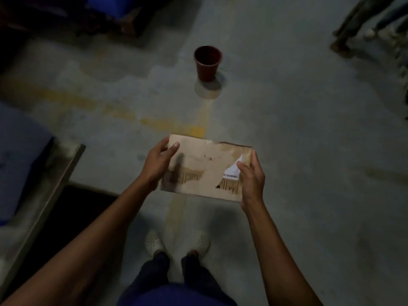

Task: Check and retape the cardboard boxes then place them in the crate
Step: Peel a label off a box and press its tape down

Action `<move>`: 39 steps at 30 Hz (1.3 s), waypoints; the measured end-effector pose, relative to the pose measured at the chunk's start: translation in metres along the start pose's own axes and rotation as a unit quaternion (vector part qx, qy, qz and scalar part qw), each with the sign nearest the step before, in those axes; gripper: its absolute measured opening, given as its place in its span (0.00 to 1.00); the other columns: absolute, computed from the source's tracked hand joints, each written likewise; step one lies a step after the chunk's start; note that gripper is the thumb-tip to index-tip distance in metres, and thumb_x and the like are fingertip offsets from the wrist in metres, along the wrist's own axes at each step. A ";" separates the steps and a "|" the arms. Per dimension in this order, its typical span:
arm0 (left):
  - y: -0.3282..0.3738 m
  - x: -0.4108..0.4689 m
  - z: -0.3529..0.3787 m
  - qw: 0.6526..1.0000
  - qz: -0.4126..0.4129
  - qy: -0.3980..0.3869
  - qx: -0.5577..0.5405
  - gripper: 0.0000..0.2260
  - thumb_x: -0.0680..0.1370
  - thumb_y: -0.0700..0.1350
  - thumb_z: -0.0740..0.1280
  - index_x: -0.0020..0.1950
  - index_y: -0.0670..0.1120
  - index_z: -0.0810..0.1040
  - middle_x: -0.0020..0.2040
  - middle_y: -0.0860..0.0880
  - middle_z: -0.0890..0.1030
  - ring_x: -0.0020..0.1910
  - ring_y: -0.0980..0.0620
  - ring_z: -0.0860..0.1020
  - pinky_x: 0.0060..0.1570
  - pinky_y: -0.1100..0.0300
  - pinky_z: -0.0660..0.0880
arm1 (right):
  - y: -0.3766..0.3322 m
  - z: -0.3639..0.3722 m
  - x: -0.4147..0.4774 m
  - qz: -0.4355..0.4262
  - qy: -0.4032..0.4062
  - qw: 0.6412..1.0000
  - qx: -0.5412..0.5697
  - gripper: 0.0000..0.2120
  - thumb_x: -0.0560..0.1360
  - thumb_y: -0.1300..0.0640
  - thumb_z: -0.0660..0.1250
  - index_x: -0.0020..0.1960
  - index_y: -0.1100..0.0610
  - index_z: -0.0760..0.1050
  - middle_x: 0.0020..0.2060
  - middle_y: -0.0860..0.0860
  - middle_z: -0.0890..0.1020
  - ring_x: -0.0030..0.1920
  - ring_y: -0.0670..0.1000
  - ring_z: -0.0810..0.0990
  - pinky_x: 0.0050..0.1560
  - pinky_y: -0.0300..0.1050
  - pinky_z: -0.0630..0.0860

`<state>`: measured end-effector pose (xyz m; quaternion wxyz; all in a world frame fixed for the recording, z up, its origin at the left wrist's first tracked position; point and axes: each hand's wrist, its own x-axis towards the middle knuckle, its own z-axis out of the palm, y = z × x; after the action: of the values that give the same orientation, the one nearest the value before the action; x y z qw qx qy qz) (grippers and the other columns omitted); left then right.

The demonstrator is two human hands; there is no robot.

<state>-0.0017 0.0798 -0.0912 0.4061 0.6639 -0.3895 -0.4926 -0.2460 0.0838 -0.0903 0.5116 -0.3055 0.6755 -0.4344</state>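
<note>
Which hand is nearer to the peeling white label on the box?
Right. The right hand grips the right edge of the box, its thumb right beside the label. The left hand grips the opposite, left edge, away from the label.

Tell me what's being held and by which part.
A cardboard box, gripped at its short ends: left hand one end, right hand the other.

No legible text; only blurred black symbols [191, 177] and a white label [232, 173] on the cardboard box [205, 157]
</note>
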 end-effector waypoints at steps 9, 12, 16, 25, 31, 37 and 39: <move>-0.021 -0.131 -0.107 0.967 -0.014 0.202 -0.158 0.16 0.83 0.49 0.64 0.70 0.48 0.76 0.59 0.51 0.83 0.56 0.54 0.83 0.50 0.58 0.81 | -0.043 0.068 -0.097 -0.118 -0.218 0.955 -0.166 0.27 0.75 0.48 0.67 0.73 0.51 0.72 0.62 0.41 0.79 0.48 0.38 0.82 0.45 0.33 0.75; -0.027 -0.179 -0.136 0.944 -0.015 0.255 -0.208 0.14 0.83 0.48 0.63 0.70 0.51 0.74 0.59 0.57 0.81 0.53 0.63 0.81 0.50 0.63 0.79 | -0.048 0.101 -0.135 -0.162 -0.271 0.926 -0.208 0.23 0.71 0.45 0.65 0.65 0.48 0.78 0.52 0.45 0.85 0.51 0.47 0.83 0.51 0.48 0.80; -0.036 -0.250 -0.182 0.914 -0.011 0.310 -0.260 0.18 0.83 0.52 0.63 0.72 0.55 0.70 0.61 0.58 0.79 0.55 0.59 0.79 0.47 0.59 0.78 | -0.051 0.140 -0.197 -0.205 -0.327 0.896 -0.222 0.10 0.75 0.50 0.66 0.57 0.45 0.78 0.52 0.48 0.85 0.51 0.49 0.83 0.54 0.55 0.82; -0.054 -0.418 -0.273 0.886 -0.007 0.387 -0.256 0.15 0.83 0.57 0.61 0.68 0.55 0.72 0.52 0.60 0.80 0.41 0.66 0.78 0.28 0.67 0.76 | -0.004 0.181 -0.359 -0.236 -0.403 0.864 -0.188 0.08 0.79 0.50 0.67 0.57 0.47 0.80 0.49 0.48 0.85 0.46 0.48 0.85 0.49 0.52 0.83; -0.062 -0.521 -0.322 0.838 0.034 0.481 -0.255 0.17 0.83 0.59 0.58 0.65 0.53 0.77 0.52 0.53 0.83 0.49 0.48 0.81 0.41 0.55 0.76 | 0.009 0.212 -0.460 -0.241 -0.485 0.834 -0.106 0.22 0.73 0.48 0.67 0.67 0.46 0.77 0.55 0.49 0.84 0.50 0.49 0.85 0.50 0.55 0.84; -0.103 -0.577 -0.358 0.789 0.130 0.549 -0.243 0.20 0.81 0.59 0.61 0.69 0.51 0.74 0.62 0.45 0.82 0.58 0.42 0.81 0.52 0.42 0.80 | 0.030 0.251 -0.518 -0.258 -0.532 0.805 -0.044 0.32 0.78 0.55 0.68 0.77 0.44 0.60 0.59 0.48 0.78 0.55 0.48 0.81 0.48 0.47 0.81; -0.124 -0.579 -0.364 0.772 0.129 0.567 -0.257 0.23 0.79 0.60 0.63 0.69 0.47 0.74 0.62 0.40 0.81 0.59 0.38 0.80 0.56 0.37 0.76 | 0.046 0.263 -0.526 -0.266 -0.543 0.794 -0.060 0.33 0.76 0.53 0.69 0.77 0.44 0.61 0.58 0.46 0.77 0.57 0.46 0.79 0.57 0.52 0.80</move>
<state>0.2437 0.7127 0.0573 0.7686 0.6371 -0.0291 -0.0511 0.1595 0.4823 0.0664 0.6389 -0.6895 0.2030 -0.2742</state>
